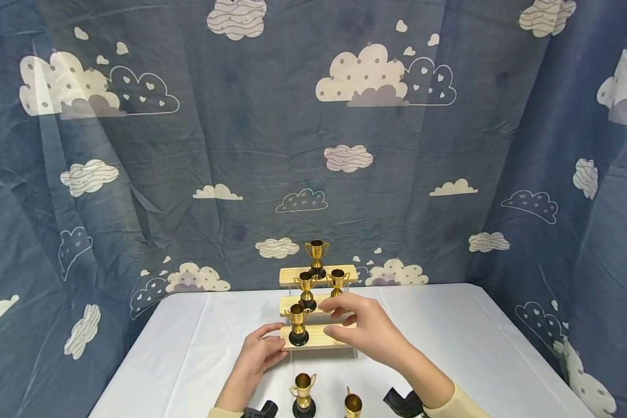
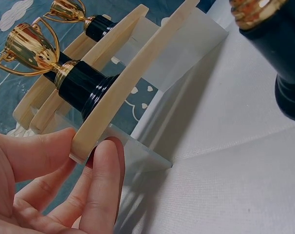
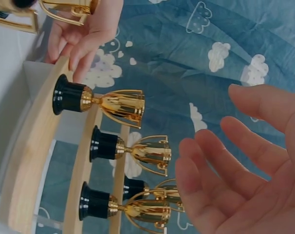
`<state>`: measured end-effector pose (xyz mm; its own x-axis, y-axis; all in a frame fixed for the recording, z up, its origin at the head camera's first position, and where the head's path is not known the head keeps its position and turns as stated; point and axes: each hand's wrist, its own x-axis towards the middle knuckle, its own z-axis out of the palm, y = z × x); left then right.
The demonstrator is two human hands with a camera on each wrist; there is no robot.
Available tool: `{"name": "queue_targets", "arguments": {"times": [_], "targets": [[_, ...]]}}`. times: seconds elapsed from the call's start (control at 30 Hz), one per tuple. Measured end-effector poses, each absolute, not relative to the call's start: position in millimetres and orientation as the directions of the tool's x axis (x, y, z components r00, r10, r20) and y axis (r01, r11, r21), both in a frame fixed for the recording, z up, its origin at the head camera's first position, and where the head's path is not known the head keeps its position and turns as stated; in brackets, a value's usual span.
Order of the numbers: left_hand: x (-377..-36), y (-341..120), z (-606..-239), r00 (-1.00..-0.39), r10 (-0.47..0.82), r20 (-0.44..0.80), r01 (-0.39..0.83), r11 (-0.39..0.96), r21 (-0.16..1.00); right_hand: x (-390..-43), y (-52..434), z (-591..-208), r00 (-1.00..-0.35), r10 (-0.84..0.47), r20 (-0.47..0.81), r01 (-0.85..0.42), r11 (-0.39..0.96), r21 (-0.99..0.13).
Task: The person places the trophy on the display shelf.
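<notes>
A three-step wooden stand [image 1: 321,341] stands on the white table [image 1: 449,348]. One gold trophy [image 1: 317,255] is on the top step, two are on the middle step [image 1: 306,288] [image 1: 337,280], and one [image 1: 298,325] is on the bottom step. My left hand [image 1: 261,348] pinches the left end of the bottom step [image 2: 138,63] between thumb and fingers [image 2: 106,170], beside the black base of a trophy [image 2: 30,46]. My right hand [image 1: 341,318] hovers over the right half of the stand with relaxed fingers [image 3: 220,146], holding nothing. Trophies [image 3: 113,105] stand just in front of that palm.
Two more gold trophies [image 1: 303,395] [image 1: 352,404] stand on the table near the front edge, between my forearms. A dark trophy base [image 2: 284,58] looms close in the left wrist view. A blue cloud-print curtain [image 1: 240,145] closes off the back and both sides.
</notes>
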<state>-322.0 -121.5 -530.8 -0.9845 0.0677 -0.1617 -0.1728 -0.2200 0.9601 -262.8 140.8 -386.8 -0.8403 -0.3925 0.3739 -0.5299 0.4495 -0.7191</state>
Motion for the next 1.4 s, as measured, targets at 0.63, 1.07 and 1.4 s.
{"name": "queue_targets", "arguments": {"times": [0.63, 1.07, 1.4], "targets": [[-321.9, -122.5, -533.0, -0.986, 0.075, -0.151, -0.164, -0.223, 0.961, -244.4, 163.1, -405.8, -0.803, -0.515, 0.3, -0.52, 0.36, -0.774], [-321.5, -122.0, -530.8, -0.983, 0.07, -0.168, -0.179, -0.218, 0.959, -237.7, 175.5, -423.4, -0.802, -0.571, 0.175, -0.456, 0.397, -0.797], [-322.1, -121.9, -531.0, -0.984, 0.07, -0.162, -0.174, -0.22, 0.96, -231.3, 183.2, -440.1, -0.736, -0.669, 0.103, -0.429, 0.343, -0.836]]}}
